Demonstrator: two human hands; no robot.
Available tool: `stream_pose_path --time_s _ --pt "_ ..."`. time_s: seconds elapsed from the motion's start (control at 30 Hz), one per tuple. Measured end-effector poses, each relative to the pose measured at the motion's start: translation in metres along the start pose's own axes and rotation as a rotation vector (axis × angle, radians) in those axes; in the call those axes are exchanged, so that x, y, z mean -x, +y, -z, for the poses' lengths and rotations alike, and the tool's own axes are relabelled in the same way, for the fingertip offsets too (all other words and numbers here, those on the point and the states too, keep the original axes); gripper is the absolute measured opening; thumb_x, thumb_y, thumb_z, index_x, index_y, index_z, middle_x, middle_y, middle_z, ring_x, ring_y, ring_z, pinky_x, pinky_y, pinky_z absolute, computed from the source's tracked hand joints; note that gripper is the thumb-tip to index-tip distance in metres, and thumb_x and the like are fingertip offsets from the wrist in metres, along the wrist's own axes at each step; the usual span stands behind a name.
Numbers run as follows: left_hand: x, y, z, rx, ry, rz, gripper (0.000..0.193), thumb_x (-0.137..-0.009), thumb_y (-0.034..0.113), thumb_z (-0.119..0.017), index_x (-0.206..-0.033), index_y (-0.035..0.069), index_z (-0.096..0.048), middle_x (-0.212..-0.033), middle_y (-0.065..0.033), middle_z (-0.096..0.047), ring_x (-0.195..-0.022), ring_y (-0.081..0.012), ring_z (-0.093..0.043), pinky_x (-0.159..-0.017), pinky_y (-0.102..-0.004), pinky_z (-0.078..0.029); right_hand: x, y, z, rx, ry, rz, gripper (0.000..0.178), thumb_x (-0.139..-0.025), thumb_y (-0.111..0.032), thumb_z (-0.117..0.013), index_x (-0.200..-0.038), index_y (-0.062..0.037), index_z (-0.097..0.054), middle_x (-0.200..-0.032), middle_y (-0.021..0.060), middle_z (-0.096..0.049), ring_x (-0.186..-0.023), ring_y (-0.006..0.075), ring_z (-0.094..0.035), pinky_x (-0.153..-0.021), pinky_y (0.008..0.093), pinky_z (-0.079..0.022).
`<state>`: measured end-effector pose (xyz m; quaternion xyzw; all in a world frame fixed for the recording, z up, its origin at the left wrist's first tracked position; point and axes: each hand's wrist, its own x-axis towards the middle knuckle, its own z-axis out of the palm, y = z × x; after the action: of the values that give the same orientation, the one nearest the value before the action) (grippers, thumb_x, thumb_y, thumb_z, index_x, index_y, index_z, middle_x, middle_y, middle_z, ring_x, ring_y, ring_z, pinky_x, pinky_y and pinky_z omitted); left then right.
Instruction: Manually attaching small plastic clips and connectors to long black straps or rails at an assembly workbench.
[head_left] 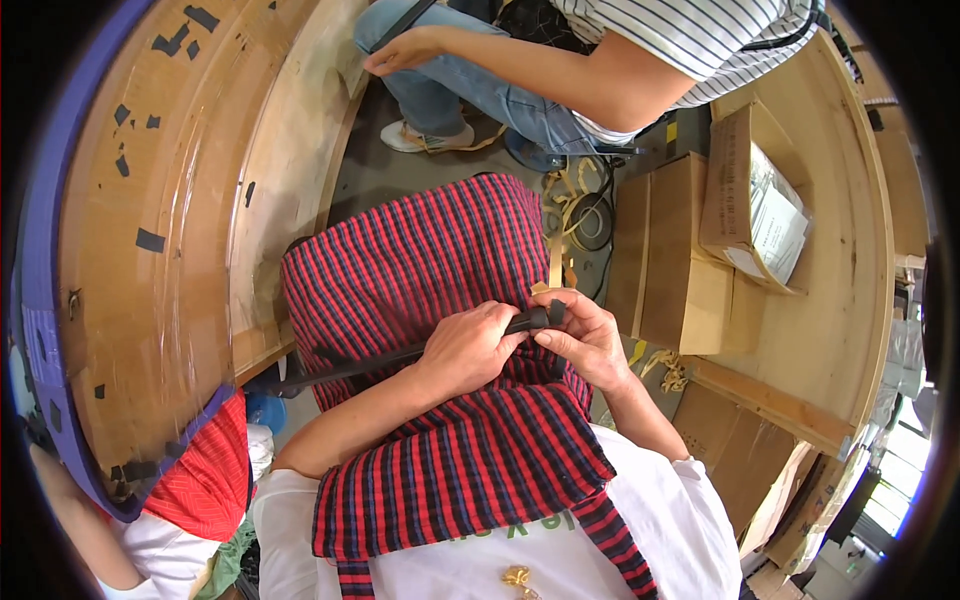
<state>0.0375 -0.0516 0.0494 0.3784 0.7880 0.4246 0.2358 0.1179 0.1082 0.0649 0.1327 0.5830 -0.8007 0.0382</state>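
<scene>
A long black cable or sleeved tube runs across my lap from the left toward the middle. My left hand is wrapped round it close to its right end. There, my right hand pinches a small black strip, which looks like tape, between thumb and fingers, touching the cable's thicker tip. A tan scrap shows by the right fingertips; what it belongs to is unclear. Beneath both hands a red, black and blue striped apron covers my lap and chest.
At left stands a tape-covered board with a purple rim and black tape bits. Opposite me a person in a striped shirt sits. Cardboard boxes stand at right beside a wooden panel. Yellowish strips and rolls lie on the floor.
</scene>
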Motion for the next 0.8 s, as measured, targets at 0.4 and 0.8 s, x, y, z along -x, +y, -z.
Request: stream_pose_path --time_s 0.4,0.8 --pt "0.005 -0.018 -0.026 -0.279 -0.149 -0.017 0.013 -0.083 0.012 -0.041 -0.081 0.000 -0.043 -0.070 -0.0163 -0.057 -0.062 -0.0319 -0.060 -0.049 -0.0413 -0.048 0.000 0.033 0.001 0.104 0.193 -0.130 0.011 -0.076 0.000 -0.062 -0.086 -0.0003 -0.057 -0.078 0.0027 -0.059 -0.071 0.0061 -0.052 -0.062 0.0188 -0.042" --pt "0.007 -0.018 -0.026 -0.246 -0.133 -0.003 0.011 -0.083 0.011 -0.040 -0.080 0.000 -0.043 -0.069 -0.0144 -0.056 -0.062 -0.0302 -0.060 -0.048 -0.0406 -0.049 0.000 0.028 0.005 0.147 0.124 -0.106 0.020 -0.072 -0.001 -0.068 -0.090 0.0006 -0.059 -0.077 0.0006 -0.059 -0.068 0.0056 -0.053 -0.061 0.0182 -0.043"
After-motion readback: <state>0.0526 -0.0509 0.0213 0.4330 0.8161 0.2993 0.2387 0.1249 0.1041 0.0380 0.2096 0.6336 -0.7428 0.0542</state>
